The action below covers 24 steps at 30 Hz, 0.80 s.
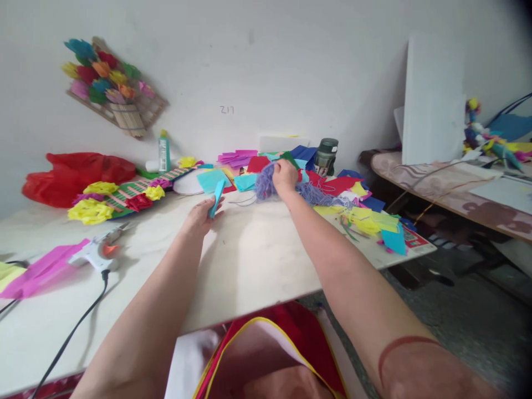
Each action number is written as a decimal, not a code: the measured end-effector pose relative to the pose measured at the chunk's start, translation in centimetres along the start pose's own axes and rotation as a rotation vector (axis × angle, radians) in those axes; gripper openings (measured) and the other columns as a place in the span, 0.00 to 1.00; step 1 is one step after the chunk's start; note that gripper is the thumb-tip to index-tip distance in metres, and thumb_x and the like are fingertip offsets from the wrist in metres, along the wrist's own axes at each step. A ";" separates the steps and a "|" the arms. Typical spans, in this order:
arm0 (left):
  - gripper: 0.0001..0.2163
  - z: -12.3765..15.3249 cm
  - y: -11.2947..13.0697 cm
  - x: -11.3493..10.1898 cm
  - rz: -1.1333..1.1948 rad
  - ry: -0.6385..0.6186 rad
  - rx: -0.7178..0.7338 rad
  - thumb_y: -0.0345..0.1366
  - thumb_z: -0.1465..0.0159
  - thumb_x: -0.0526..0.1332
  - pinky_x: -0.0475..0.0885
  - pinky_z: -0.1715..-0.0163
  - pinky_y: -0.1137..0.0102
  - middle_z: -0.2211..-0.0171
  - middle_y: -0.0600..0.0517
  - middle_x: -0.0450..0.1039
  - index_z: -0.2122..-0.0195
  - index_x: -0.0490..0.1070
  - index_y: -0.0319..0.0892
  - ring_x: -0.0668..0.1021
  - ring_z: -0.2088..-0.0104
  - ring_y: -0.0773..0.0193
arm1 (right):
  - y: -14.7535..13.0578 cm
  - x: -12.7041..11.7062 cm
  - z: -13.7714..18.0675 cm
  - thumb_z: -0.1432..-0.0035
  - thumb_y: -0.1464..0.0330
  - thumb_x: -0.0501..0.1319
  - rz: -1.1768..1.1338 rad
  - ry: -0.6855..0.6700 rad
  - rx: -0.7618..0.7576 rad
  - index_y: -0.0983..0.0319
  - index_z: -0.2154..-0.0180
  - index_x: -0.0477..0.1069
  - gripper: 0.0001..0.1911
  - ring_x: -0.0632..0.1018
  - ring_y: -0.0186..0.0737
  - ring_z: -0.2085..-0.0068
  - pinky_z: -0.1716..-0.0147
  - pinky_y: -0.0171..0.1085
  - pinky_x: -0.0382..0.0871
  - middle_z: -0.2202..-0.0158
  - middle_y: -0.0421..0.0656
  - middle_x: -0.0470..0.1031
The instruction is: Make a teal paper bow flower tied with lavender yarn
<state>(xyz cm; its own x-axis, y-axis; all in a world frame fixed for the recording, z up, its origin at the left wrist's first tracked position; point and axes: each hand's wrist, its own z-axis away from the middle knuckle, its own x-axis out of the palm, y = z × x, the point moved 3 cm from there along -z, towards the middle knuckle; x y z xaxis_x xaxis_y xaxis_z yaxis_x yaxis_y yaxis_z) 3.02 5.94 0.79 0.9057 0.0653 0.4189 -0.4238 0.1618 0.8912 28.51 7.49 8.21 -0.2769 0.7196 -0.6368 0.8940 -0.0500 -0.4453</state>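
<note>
A folded piece of light blue paper [218,198] stands up between the fingers of my left hand [203,215], which is closed on it above the table. Farther back, my right hand [285,176] grips a clump of purple yarn [264,183]. More of that yarn trails away to the right of my wrist. Loose blue paper sheets [211,180] lie just behind my left hand. Red and dark green paper pieces sit around and behind my right hand, which partly hides them.
A glue gun [97,255] with a black cord lies at the left. Behind it are a flower-decorated green strip [133,195], a red bag [78,177] and a glue bottle [164,152]. A dark bottle [326,156] stands at the back. Yellow paper scraps [369,220] lie near the right edge.
</note>
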 end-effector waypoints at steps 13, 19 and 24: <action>0.06 0.7 -1.1 -0.8 0.326 -0.021 -0.041 0.29 0.37 0.55 0.73 0.54 0.60 0.59 0.48 0.76 0.68 0.71 0.40 0.78 0.56 0.57 | -7.0 4.8 9.0 0.37 0.66 0.51 -0.071 -0.355 -0.295 0.61 0.61 0.75 0.15 0.74 0.39 0.58 0.60 0.36 0.65 0.60 0.45 0.78; 0.05 1.0 -1.8 -0.5 0.318 -0.062 -0.037 0.27 0.38 0.56 0.73 0.53 0.61 0.59 0.47 0.76 0.67 0.71 0.39 0.78 0.56 0.58 | -5.2 4.9 8.6 0.42 0.72 0.53 0.063 -0.269 -0.107 0.60 0.48 0.68 0.20 0.69 0.45 0.46 0.53 0.40 0.66 0.46 0.49 0.70; 0.05 0.9 -2.2 -0.6 0.293 -0.101 -0.010 0.29 0.40 0.60 0.74 0.55 0.60 0.58 0.45 0.76 0.63 0.72 0.39 0.78 0.56 0.57 | -4.6 5.7 8.9 0.38 0.68 0.50 0.109 -0.437 -0.059 0.58 0.58 0.75 0.15 0.76 0.43 0.55 0.59 0.38 0.67 0.57 0.48 0.77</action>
<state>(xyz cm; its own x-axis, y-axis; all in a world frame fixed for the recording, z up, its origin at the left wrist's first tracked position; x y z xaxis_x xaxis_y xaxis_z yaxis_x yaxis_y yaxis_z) 3.34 4.64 -1.24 0.7394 0.0124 0.6731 -0.6660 0.1602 0.7286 19.72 5.66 1.02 -0.2915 0.3522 -0.8894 0.9412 -0.0602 -0.3324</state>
